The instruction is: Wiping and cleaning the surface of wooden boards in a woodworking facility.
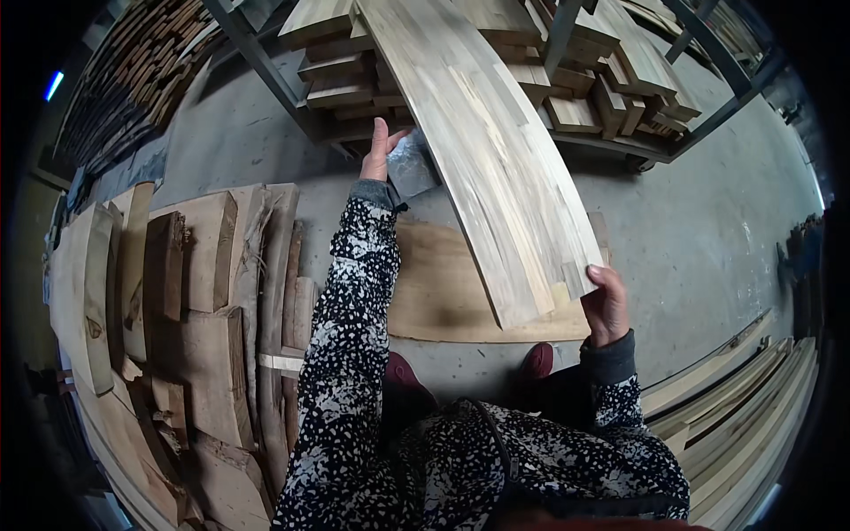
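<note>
Head view — your right hand (609, 305) pinched the wooden panel (496, 168) near its corner, your left hand (375, 163) was spread beside its edge

rough slabs (204, 363) stacked at left; pale strips (748, 420) lower right; brown timber pile (142, 80) upper left.

your left arm (350, 292) reaches well forward, the left hand (375, 163) holding its thumb (380, 134) upright. your right hand (608, 310) sits closer in, gripping with its thumb on top.

A wood workshop or timber store: stacked planks (205, 367), metal rack (561, 37), concrete floor (717, 217).
</note>
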Motion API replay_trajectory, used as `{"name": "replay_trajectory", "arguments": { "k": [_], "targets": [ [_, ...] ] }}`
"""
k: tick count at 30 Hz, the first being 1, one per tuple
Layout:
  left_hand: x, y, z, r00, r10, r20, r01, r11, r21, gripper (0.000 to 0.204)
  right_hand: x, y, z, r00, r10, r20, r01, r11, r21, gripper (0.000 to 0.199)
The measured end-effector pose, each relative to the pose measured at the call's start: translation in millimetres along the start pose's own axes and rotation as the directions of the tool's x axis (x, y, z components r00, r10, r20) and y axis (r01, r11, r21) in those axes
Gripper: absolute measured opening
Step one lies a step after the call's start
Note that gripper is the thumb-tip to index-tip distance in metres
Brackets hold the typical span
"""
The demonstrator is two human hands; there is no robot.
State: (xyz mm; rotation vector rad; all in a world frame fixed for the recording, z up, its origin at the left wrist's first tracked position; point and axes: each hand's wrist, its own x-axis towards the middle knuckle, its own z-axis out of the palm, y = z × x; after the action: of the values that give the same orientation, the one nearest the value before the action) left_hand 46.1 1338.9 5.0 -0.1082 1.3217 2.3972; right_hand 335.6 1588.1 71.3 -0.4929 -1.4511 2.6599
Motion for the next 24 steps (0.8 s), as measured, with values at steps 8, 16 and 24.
{"name": "replay_trajectory", "arguments": {
  "k": [8,16,24],
  "targets": [
    [-13,-50,58,0.965,0.045,0.257,-0.182,0.822,0.539,0.051,-31,95,-106,0.864,0.023,-0.502,0.179,0.919,0.352,0.059],
    [-111,-119,49,0.970,0.152,0.188,-0.218,0.890,0.402,0.038,-24,157,-201,0.697,-0.046,-0.716,0.063,0.998,-0.003,0.071],
    [-193,-126,48,0.874,0.482,0.063,-0.439,0.728,0.526,0.038,38,112,-88,0.803,-0.530,-0.272,0.079,0.548,-0.833,0.066]
  ]
}}
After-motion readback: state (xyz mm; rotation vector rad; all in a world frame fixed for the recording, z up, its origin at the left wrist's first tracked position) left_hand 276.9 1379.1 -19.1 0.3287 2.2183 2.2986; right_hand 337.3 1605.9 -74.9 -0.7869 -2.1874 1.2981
